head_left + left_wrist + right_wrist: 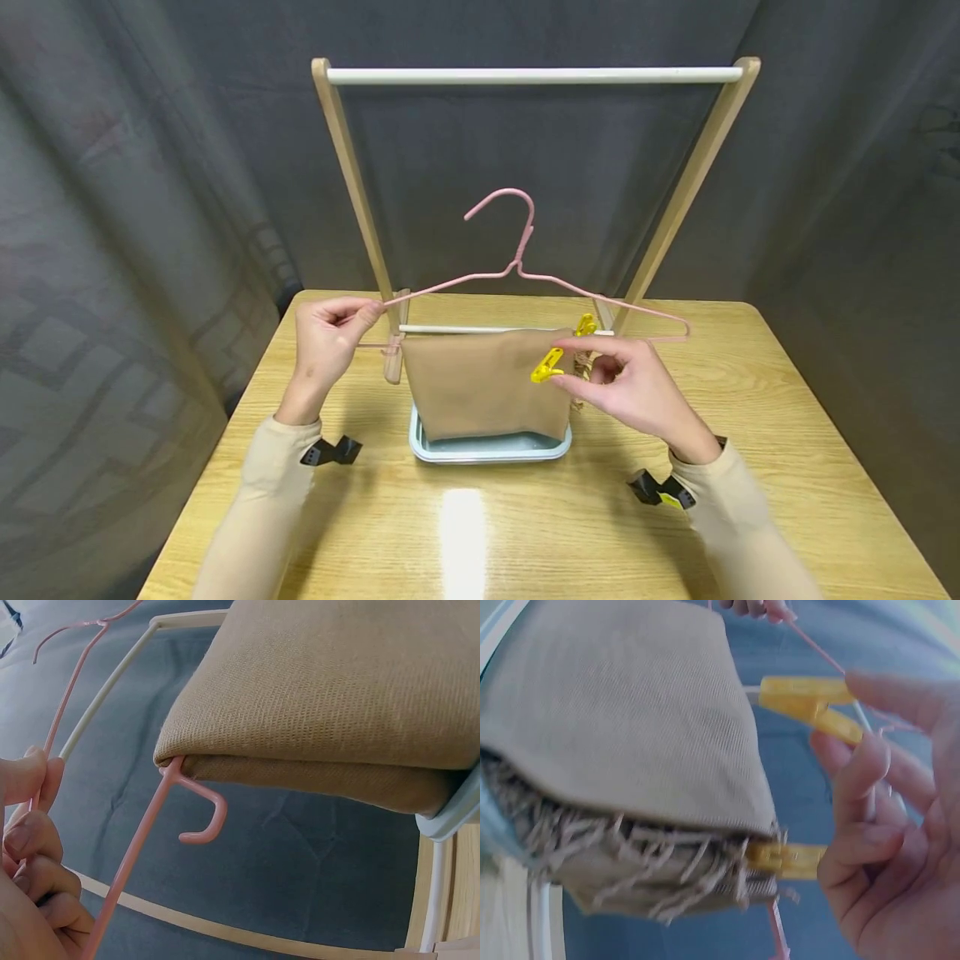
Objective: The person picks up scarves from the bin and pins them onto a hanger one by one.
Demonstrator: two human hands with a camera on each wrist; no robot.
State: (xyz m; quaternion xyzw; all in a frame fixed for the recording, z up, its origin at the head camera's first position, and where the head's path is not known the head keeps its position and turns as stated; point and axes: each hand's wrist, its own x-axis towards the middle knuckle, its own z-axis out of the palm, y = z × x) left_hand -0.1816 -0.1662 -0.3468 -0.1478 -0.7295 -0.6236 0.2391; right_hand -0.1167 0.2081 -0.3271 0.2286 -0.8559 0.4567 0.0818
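Observation:
A pink clothes hanger [523, 240] is held upright over the table, its hook pointing up. My left hand [326, 346] pinches the hanger's left shoulder between thumb and fingers. Over the hanger's lower bar hangs a folded tan cloth [480, 387], its fringe [675, 859] showing at the right side. Thumb and fingertips of my right hand [633, 387] pinch a yellow clothespin [547, 367] just in front of the cloth's upper right part. A second yellow clothespin [586, 326] is clipped at the cloth's right end, behind the right hand in the head view.
A light blue tray [491, 454] sits beneath the cloth on the wooden table [750, 467]. Behind stands a rack with a white top rod [536, 77] and wooden posts [351, 167]. Grey curtains [480, 25] surround the back and sides.

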